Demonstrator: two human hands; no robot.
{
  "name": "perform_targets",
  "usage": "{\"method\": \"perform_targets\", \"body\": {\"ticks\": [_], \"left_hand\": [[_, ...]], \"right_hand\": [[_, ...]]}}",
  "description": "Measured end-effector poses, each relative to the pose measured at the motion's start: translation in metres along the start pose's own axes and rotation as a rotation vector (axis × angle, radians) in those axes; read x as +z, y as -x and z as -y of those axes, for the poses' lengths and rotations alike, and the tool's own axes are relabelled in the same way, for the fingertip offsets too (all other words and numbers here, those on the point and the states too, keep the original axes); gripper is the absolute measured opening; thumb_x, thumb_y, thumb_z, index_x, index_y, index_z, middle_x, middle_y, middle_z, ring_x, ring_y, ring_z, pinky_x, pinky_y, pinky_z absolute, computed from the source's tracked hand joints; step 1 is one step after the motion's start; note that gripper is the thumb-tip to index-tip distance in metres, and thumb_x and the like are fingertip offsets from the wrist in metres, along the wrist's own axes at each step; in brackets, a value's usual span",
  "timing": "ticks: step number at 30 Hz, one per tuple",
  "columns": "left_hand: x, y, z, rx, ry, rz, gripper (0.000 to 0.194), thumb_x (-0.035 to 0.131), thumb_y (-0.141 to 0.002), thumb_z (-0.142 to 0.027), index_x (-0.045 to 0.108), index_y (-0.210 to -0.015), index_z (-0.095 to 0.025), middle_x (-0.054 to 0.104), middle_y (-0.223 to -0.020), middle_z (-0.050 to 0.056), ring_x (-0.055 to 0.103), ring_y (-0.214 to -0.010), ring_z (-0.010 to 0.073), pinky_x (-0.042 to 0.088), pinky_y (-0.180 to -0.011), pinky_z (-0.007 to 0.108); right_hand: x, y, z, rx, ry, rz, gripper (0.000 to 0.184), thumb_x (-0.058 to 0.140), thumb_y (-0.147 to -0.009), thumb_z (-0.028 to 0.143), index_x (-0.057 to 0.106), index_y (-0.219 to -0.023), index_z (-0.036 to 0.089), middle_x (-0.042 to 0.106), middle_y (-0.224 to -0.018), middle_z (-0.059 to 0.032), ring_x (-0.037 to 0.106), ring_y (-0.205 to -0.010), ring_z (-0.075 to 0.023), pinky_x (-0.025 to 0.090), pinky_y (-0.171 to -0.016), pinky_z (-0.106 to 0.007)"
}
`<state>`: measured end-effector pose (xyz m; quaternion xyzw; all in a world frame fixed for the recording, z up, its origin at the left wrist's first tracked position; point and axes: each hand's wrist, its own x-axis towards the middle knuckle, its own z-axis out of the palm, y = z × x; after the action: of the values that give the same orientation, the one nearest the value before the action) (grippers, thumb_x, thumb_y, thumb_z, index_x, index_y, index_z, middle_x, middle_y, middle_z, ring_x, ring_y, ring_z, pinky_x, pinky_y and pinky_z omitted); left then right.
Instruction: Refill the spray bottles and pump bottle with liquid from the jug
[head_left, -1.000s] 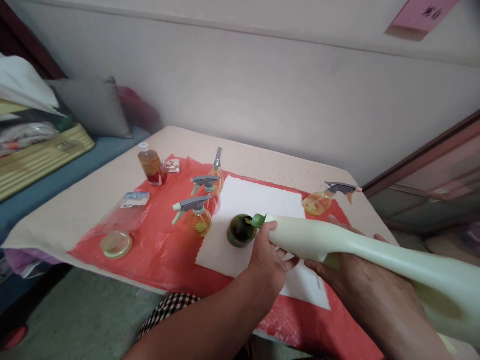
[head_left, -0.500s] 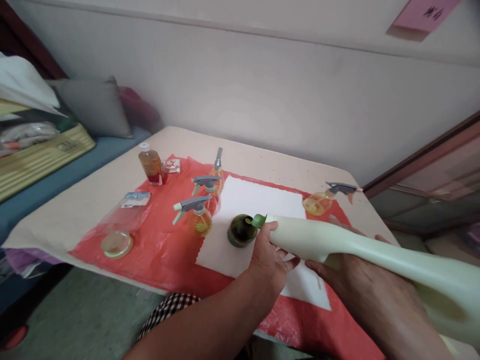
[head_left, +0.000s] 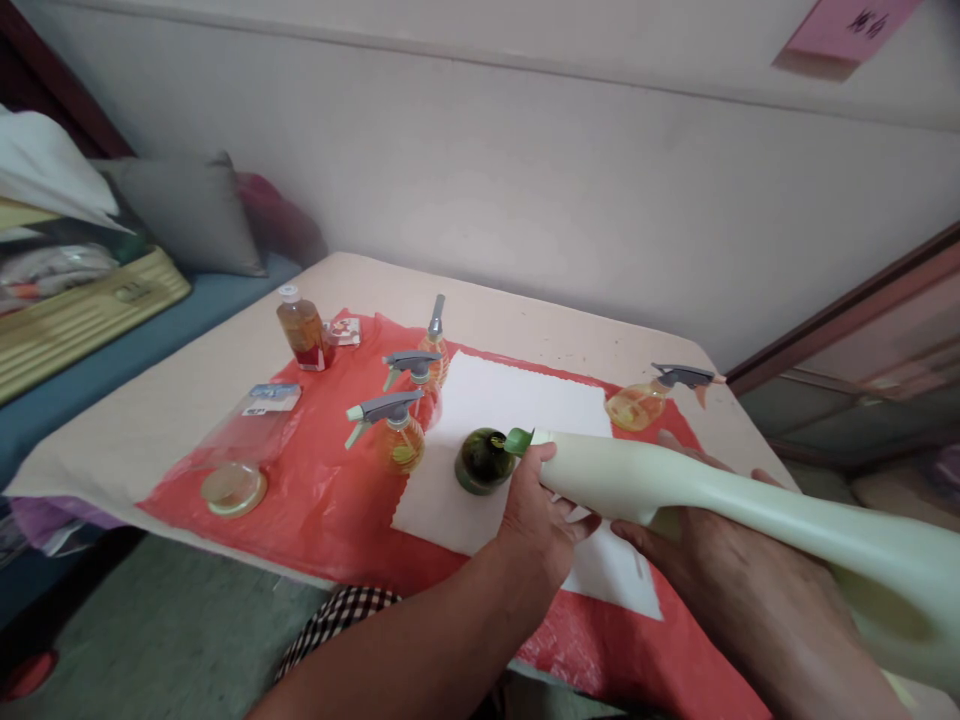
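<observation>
Both hands support a large pale green plastic jug (head_left: pixel 615 470), tipped nearly level with its green spout (head_left: pixel 517 441) pointing left. My left hand (head_left: pixel 536 515) is closed around the jug's neck, just behind the spout. Farther back, my right hand (head_left: pixel 720 560) grips the jug from below, its fingertips showing beyond the far side. Against the spout's tip is the mouth of a round dark green bottle (head_left: pixel 484 468), which stands on a white sheet (head_left: pixel 525 395). A small yellowish patch shows at that mouth; whether liquid is flowing I cannot tell.
Several spray bottles of yellowish liquid, one of them here (head_left: pixel 403 445), stand left of the sheet; another spray bottle (head_left: pixel 637 406) is at right. An amber bottle (head_left: pixel 304 330), a clear package (head_left: pixel 255 420) and a round lid (head_left: pixel 234 490) lie farther left on red plastic (head_left: pixel 330 500).
</observation>
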<state>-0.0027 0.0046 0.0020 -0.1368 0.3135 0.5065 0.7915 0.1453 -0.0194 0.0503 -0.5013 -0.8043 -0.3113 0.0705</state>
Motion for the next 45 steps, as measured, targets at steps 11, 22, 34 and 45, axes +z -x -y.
{"method": "perform_targets", "body": {"ticks": [11,22,34,45], "left_hand": [[0.0016,0.0016,-0.0004,0.004,-0.001,-0.006,0.039,0.061,-0.08,-0.041,0.063,-0.112,-0.019,0.065,-0.12,0.009,0.062,-0.098,0.0232,0.05,-0.078,0.038],[0.0013,0.0018,0.0,0.001,0.005,-0.001,0.041,0.062,-0.079,-0.04,0.062,-0.113,-0.018,0.065,-0.117,0.01,0.062,-0.098,0.0241,0.05,-0.078,0.038],[0.0008,0.0016,0.0006,0.0,0.004,0.011,0.041,0.062,-0.078,-0.041,0.062,-0.113,-0.018,0.065,-0.118,0.009,0.062,-0.098,0.0234,0.05,-0.077,0.036],[0.0008,0.001,0.0004,0.01,-0.001,0.011,0.039,0.062,-0.078,-0.04,0.062,-0.111,-0.02,0.065,-0.119,0.008,0.062,-0.097,0.0238,0.05,-0.079,0.038]], "right_hand": [[-0.0011,-0.0021,0.0,-0.01,-0.03,-0.031,0.069,0.027,-0.097,0.059,0.064,-0.114,0.004,0.066,-0.105,-0.0262,0.066,-0.092,-0.0396,0.046,-0.099,-0.058],[-0.0031,-0.003,0.0,-0.005,-0.056,-0.042,0.071,0.025,-0.098,0.06,0.064,-0.115,0.003,0.065,-0.109,-0.0268,0.064,-0.095,-0.0414,0.048,-0.096,-0.059],[-0.0047,-0.0037,0.0001,-0.014,-0.07,-0.018,0.062,0.029,-0.098,0.056,0.064,-0.116,0.008,0.066,-0.116,-0.025,0.066,-0.099,-0.0403,0.045,-0.101,-0.06],[-0.0035,-0.002,0.0005,0.01,-0.057,-0.014,0.068,0.028,-0.097,0.059,0.063,-0.119,0.005,0.065,-0.113,-0.0257,0.064,-0.098,-0.0402,0.047,-0.098,-0.059]]}}
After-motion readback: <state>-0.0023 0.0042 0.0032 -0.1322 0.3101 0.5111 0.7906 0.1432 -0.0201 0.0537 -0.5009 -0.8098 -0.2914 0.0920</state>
